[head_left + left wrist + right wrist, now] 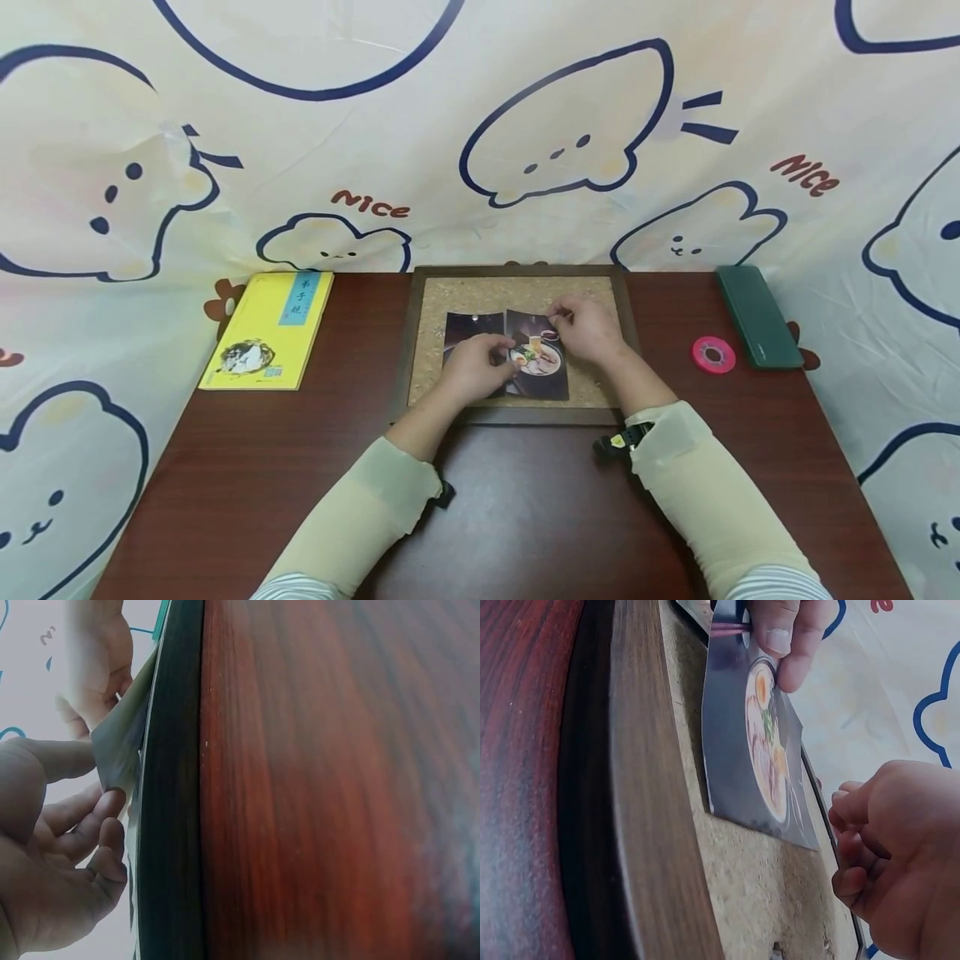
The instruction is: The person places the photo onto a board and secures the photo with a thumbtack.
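A printed food photo, showing a bowl of ramen, stands over the right half of a framed cork board. My left hand pinches its left edge between thumb and finger. In the right wrist view the photo tilts up off the cork. At its upper right corner is my right hand, fingertips drawn together; whether something small sits between them cannot be told. A second dark photo lies on the board to the left, with a small bright dot near its top, partly covered by my left hand.
A yellow book lies at the left of the brown table. To the right are a pink ring-shaped roll and a dark green box. A patterned cloth hangs behind and at both sides.
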`<action>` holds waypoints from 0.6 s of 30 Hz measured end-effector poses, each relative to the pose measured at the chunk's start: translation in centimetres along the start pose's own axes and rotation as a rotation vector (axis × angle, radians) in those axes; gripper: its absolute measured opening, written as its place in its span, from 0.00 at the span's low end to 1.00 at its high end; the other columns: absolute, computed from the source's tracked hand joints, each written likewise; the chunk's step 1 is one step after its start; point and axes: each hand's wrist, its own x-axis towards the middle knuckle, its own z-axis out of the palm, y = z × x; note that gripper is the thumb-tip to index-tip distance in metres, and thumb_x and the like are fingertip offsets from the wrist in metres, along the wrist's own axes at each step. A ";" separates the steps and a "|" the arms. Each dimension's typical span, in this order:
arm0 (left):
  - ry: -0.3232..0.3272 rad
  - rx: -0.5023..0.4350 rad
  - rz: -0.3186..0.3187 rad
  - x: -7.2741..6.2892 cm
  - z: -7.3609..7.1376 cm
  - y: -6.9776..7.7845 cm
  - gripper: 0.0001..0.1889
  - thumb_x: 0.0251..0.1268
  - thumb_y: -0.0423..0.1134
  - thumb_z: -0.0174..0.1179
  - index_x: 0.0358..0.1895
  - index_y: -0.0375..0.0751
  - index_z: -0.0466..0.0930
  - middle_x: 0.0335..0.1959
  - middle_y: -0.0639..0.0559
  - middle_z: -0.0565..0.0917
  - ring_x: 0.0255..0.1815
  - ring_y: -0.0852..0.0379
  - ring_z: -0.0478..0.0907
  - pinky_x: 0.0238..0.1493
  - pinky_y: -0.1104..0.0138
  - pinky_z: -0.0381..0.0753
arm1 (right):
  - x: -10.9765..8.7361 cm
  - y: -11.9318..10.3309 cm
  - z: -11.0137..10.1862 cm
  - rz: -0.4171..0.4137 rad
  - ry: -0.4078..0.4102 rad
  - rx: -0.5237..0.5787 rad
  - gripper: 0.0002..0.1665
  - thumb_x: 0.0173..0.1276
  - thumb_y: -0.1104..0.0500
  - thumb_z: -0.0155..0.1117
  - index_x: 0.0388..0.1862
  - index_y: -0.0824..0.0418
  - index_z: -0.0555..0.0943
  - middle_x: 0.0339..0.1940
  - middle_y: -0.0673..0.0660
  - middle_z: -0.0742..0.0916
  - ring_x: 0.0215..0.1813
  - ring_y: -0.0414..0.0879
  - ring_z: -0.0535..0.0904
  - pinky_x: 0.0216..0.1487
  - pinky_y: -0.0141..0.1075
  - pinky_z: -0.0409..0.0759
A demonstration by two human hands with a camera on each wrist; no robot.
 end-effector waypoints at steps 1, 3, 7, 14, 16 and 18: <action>-0.005 0.010 0.004 0.0 0.0 0.1 0.20 0.66 0.44 0.71 0.59 0.45 0.86 0.45 0.52 0.86 0.41 0.56 0.80 0.46 0.59 0.81 | 0.1 -0.1 0.0 -0.003 -0.006 -0.010 0.09 0.76 0.60 0.61 0.47 0.57 0.87 0.45 0.58 0.89 0.45 0.53 0.83 0.47 0.49 0.80; -0.012 0.030 0.011 0.0 0.0 0.3 0.20 0.66 0.45 0.70 0.60 0.45 0.86 0.46 0.51 0.86 0.44 0.55 0.81 0.50 0.57 0.80 | 0.3 -0.3 0.1 -0.007 -0.017 -0.019 0.09 0.76 0.61 0.60 0.47 0.58 0.86 0.45 0.58 0.89 0.46 0.53 0.83 0.48 0.49 0.80; -0.025 0.072 0.016 0.0 0.1 0.5 0.22 0.65 0.46 0.70 0.61 0.47 0.86 0.51 0.49 0.86 0.50 0.52 0.82 0.55 0.54 0.79 | 0.7 -0.6 0.3 -0.004 -0.048 -0.026 0.11 0.78 0.62 0.57 0.49 0.60 0.86 0.45 0.58 0.89 0.46 0.53 0.84 0.48 0.48 0.81; -0.040 0.108 0.033 0.3 0.7 0.2 0.23 0.64 0.45 0.71 0.62 0.47 0.85 0.59 0.46 0.85 0.60 0.48 0.80 0.61 0.52 0.77 | 1.4 -0.6 0.8 0.012 -0.089 -0.040 0.11 0.78 0.63 0.55 0.49 0.60 0.85 0.44 0.57 0.89 0.45 0.51 0.84 0.49 0.47 0.81; -0.048 0.115 0.035 0.4 0.9 0.1 0.24 0.63 0.44 0.72 0.62 0.47 0.85 0.60 0.46 0.84 0.61 0.47 0.79 0.62 0.52 0.77 | 1.5 -0.6 0.9 0.014 -0.096 -0.044 0.11 0.78 0.63 0.55 0.49 0.60 0.85 0.44 0.58 0.89 0.45 0.51 0.84 0.49 0.47 0.81; -0.052 0.122 0.035 0.5 0.9 0.1 0.24 0.62 0.44 0.72 0.62 0.47 0.85 0.60 0.46 0.83 0.60 0.47 0.79 0.62 0.52 0.77 | 1.7 -0.7 0.9 0.016 -0.103 -0.051 0.11 0.77 0.63 0.55 0.49 0.60 0.85 0.45 0.57 0.89 0.45 0.51 0.84 0.48 0.47 0.81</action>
